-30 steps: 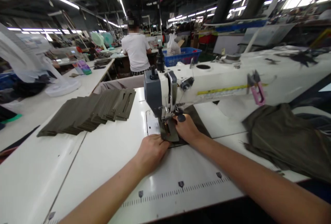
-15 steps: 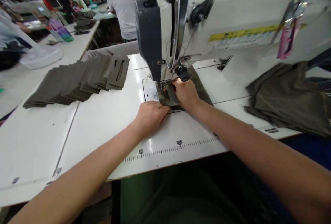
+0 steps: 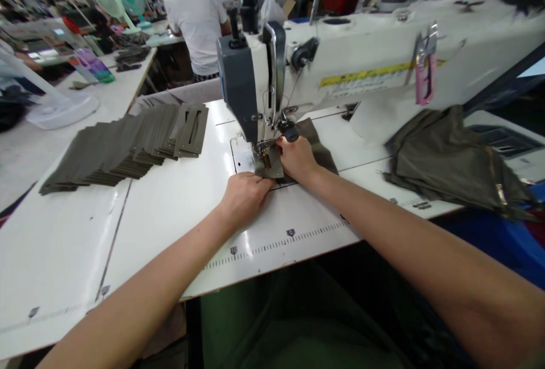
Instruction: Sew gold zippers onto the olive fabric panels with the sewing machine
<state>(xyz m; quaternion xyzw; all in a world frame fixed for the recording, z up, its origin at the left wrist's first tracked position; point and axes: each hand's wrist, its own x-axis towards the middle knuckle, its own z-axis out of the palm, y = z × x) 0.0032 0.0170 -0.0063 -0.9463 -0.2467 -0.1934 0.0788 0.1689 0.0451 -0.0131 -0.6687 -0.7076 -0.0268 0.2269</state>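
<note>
An olive-brown fabric piece [image 3: 272,171] lies beneath the presser foot of the white-and-grey sewing machine [image 3: 260,74]. Close to the needle, on its right, my right hand [image 3: 297,158] is closed on the cloth with fingers curled. My left hand [image 3: 246,194] grips the near edge of the same piece, just in front of the metal needle plate [image 3: 243,156]. Part of the fabric spreads out behind my right wrist. The fingertips of both hands are partly hidden.
A fanned stack of olive cut pieces [image 3: 123,145] lies left on the table. To the right sits a crumpled olive garment [image 3: 451,159] with a zip. Pink-handled snips [image 3: 426,71] hang on the machine arm. A person in a white shirt [image 3: 196,22] is beyond.
The camera view has shifted, so the machine and garment appear further left. Both hands stay on the fabric by the needle, with the piece at a slightly different angle.
</note>
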